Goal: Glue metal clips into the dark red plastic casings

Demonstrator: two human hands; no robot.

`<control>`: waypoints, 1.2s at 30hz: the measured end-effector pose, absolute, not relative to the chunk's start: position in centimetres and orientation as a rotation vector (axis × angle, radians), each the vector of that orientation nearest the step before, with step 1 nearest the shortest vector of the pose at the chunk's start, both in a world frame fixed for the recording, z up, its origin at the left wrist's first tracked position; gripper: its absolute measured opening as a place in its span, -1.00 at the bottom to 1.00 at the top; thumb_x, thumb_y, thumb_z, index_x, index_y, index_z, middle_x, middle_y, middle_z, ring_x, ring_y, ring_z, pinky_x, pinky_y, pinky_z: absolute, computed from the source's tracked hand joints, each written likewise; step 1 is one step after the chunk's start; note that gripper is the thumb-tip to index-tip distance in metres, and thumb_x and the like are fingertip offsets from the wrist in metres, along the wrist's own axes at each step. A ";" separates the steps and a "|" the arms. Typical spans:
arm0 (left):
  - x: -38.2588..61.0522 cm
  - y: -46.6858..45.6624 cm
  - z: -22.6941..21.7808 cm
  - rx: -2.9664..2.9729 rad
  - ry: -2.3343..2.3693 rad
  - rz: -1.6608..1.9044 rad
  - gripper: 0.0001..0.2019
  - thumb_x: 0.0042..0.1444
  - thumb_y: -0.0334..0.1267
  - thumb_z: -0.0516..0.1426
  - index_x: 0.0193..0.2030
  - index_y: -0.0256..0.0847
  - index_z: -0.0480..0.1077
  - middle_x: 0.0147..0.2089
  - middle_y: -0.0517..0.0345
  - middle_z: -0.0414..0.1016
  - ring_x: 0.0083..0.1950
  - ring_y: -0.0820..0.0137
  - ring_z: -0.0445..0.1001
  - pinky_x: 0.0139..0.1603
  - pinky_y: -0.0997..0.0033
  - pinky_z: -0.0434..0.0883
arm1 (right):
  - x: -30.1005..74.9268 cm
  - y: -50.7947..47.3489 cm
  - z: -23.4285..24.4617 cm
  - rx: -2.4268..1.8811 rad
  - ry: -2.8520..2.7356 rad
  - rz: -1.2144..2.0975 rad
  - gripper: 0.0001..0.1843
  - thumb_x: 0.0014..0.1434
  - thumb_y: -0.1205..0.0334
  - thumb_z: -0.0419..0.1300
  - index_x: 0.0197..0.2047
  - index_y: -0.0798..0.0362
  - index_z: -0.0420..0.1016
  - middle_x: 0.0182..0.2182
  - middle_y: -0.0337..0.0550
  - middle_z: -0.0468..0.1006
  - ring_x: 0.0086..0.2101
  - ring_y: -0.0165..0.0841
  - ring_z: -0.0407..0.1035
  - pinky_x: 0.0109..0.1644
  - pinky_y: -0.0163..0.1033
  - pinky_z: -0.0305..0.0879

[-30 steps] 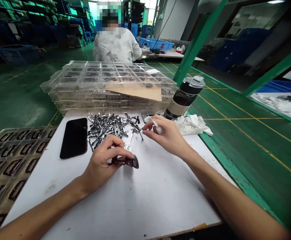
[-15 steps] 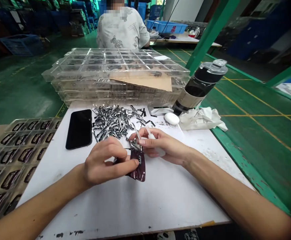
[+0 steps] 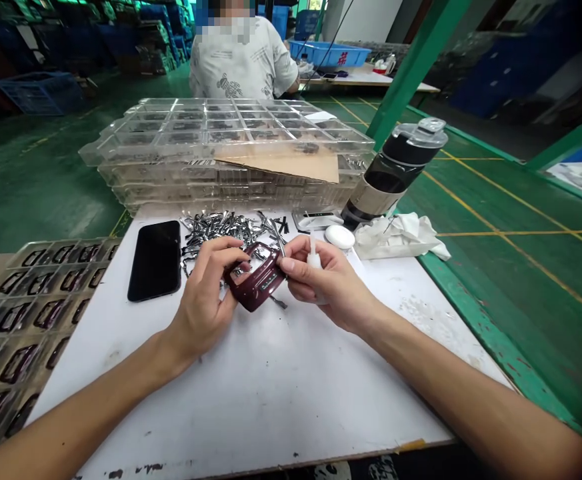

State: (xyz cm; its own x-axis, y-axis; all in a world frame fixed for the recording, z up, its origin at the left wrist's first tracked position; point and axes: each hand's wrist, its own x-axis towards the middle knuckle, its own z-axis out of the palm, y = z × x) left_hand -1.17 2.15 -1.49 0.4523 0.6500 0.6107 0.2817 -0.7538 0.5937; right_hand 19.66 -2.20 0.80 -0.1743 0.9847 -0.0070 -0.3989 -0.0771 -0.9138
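My left hand point(image 3: 203, 297) is shut on a glossy maroon plastic frame point(image 3: 255, 277), holding it up just over the white work table point(image 3: 271, 400). My right hand point(image 3: 323, 283) grips a small white plastic bottle point(image 3: 313, 257), its fingertips against the frame's right side. A thin metal piece point(image 3: 277, 239) rises beside the frame, and I cannot tell if it is attached. Just behind my hands lies a heap of chrome metal clips point(image 3: 221, 228), partly hidden by my left hand.
A black phone point(image 3: 155, 260) lies left of the clips. Stacked clear plastic trays point(image 3: 225, 160) stand behind them, and a tray of dark frames point(image 3: 35, 333) sits at left. A water bottle point(image 3: 395, 173), white cloth point(image 3: 398, 237) and co-worker point(image 3: 241, 57) are farther off.
The maroon frame has risen from the table and turned, now lying between both hands. My hands have drawn closer together, and the view has tilted slightly.
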 end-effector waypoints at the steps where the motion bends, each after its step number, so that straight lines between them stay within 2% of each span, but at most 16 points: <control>1: -1.0 1.9 -1.6 2.226 0.812 1.126 -0.67 0.25 -0.56 0.07 0.07 -0.12 0.31 0.14 -0.01 0.35 0.08 0.28 0.45 -0.04 0.29 0.50 | 19.5 -2.2 0.7 -0.857 -1.014 1.474 -0.77 0.18 0.20 0.41 -0.29 0.06 0.43 -0.54 -0.41 0.25 -0.63 -0.60 0.06 -0.58 -0.40 -0.13; 3: -0.9 1.4 -1.4 2.163 0.847 0.944 -0.68 0.23 -0.57 0.03 0.04 -0.12 0.32 0.10 0.03 0.35 -0.08 0.36 0.46 -0.17 0.39 0.50 | 19.4 -2.3 0.5 -0.895 -1.052 1.384 -0.78 0.19 0.19 0.40 -0.28 0.06 0.44 -0.53 -0.40 0.25 -0.62 -0.59 0.10 -0.58 -0.39 -0.10; 5: -0.9 0.9 -1.0 2.115 0.857 0.789 -0.74 0.21 -0.53 0.06 -0.03 -0.14 0.38 0.07 0.04 0.33 -0.10 0.37 0.44 -0.25 0.44 0.50 | 19.5 -2.2 0.2 -0.928 -1.070 1.313 -0.79 0.21 0.18 0.39 -0.27 0.06 0.45 -0.50 -0.38 0.28 -0.61 -0.59 0.13 -0.57 -0.39 -0.06; 7: -0.8 0.6 -0.5 1.978 0.819 0.665 -0.84 0.23 -0.44 0.12 -0.10 -0.15 0.44 0.09 0.02 0.31 0.03 0.29 0.42 -0.17 0.43 0.55 | 19.7 -2.1 0.1 -0.953 -1.072 1.274 -0.79 0.21 0.16 0.39 -0.27 0.06 0.45 -0.48 -0.37 0.30 -0.60 -0.59 0.14 -0.56 -0.39 -0.04; 9: -0.7 0.6 -0.1 1.760 0.777 0.578 -0.91 0.27 -0.30 0.16 -0.13 -0.16 0.48 0.12 0.03 0.31 0.07 0.28 0.43 -0.07 0.38 0.58 | 19.9 -2.0 0.0 -0.960 -1.053 1.269 -0.78 0.21 0.16 0.39 -0.26 0.06 0.45 -0.45 -0.35 0.34 -0.60 -0.60 0.14 -0.57 -0.40 -0.03; 13: -0.4 0.7 -0.1 1.416 0.805 0.570 -0.79 0.32 -0.12 0.17 -0.01 -0.15 0.44 0.05 0.07 0.44 -0.15 0.40 0.53 -0.10 0.36 0.60 | 19.9 -2.0 0.1 -0.940 -1.007 1.257 -0.78 0.18 0.18 0.42 -0.29 0.05 0.47 -0.42 -0.34 0.36 -0.59 -0.61 0.12 -0.57 -0.40 0.00; 16: -0.2 0.7 -0.3 1.400 0.833 0.617 -0.76 0.32 -0.10 0.18 0.03 -0.15 0.43 0.00 0.09 0.46 -0.17 0.41 0.56 -0.16 0.41 0.59 | 19.7 -2.2 0.1 -0.958 -1.064 1.234 -0.79 0.17 0.20 0.42 -0.31 0.04 0.47 -0.49 -0.36 0.35 -0.61 -0.58 0.16 -0.58 -0.39 0.03; 19: -0.2 0.7 -0.7 1.489 0.848 0.676 -0.80 0.33 -0.11 0.17 -0.01 -0.12 0.45 0.05 0.09 0.37 -0.14 0.39 0.56 -0.26 0.42 0.58 | 19.3 -2.4 0.2 -0.999 -1.196 1.153 -0.85 0.17 0.23 0.42 -0.31 0.05 0.53 -0.47 -0.32 0.44 -0.61 -0.55 0.23 -0.57 -0.35 0.08; 22: -0.4 0.7 -1.1 1.580 0.883 0.704 -0.85 0.34 -0.13 0.15 -0.05 -0.10 0.44 0.05 0.10 0.30 -0.12 0.39 0.49 -0.32 0.43 0.56 | 19.2 -2.6 0.3 -1.055 -1.317 0.978 -0.90 0.16 0.25 0.43 -0.30 0.04 0.60 -0.46 -0.28 0.50 -0.51 -0.47 0.33 -0.44 -0.30 0.22; 26: -0.6 0.8 -1.3 1.637 0.907 0.693 -0.87 0.35 -0.12 0.14 -0.08 -0.08 0.40 0.04 0.12 0.26 -0.04 0.37 0.44 -0.29 0.44 0.53 | 19.0 -2.7 0.1 -1.073 -1.436 0.830 -0.92 0.14 0.28 0.45 -0.34 0.03 0.64 -0.32 -0.19 0.59 -0.27 -0.35 0.42 -0.17 -0.20 0.32; 31: -0.5 0.4 -1.3 1.728 0.934 0.699 -0.92 0.37 -0.16 0.12 -0.07 -0.04 0.40 0.03 0.18 0.25 0.04 0.39 0.41 -0.09 0.44 0.48 | 18.4 -2.6 -0.8 -1.079 -1.401 0.888 -0.95 0.16 0.25 0.44 -0.30 -0.02 0.67 -0.31 -0.21 0.58 -0.23 -0.31 0.43 -0.09 -0.16 0.31; 36: -0.4 0.0 -1.0 1.731 0.921 0.735 -0.85 0.36 -0.10 0.13 -0.01 0.00 0.43 0.05 0.18 0.22 0.05 0.40 0.39 -0.11 0.48 0.46 | 17.7 -2.8 -1.3 -1.079 -1.360 0.853 -0.95 0.17 0.26 0.43 -0.31 -0.01 0.65 -0.29 -0.20 0.57 -0.18 -0.29 0.43 -0.03 -0.13 0.31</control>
State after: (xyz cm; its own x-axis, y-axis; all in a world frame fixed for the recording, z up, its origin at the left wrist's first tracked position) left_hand -0.38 -0.02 -1.03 0.5253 0.8492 0.0540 0.2409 -0.2093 0.9477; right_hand 17.75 -2.83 -1.26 0.0663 0.9438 0.3237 0.1198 0.3145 -0.9417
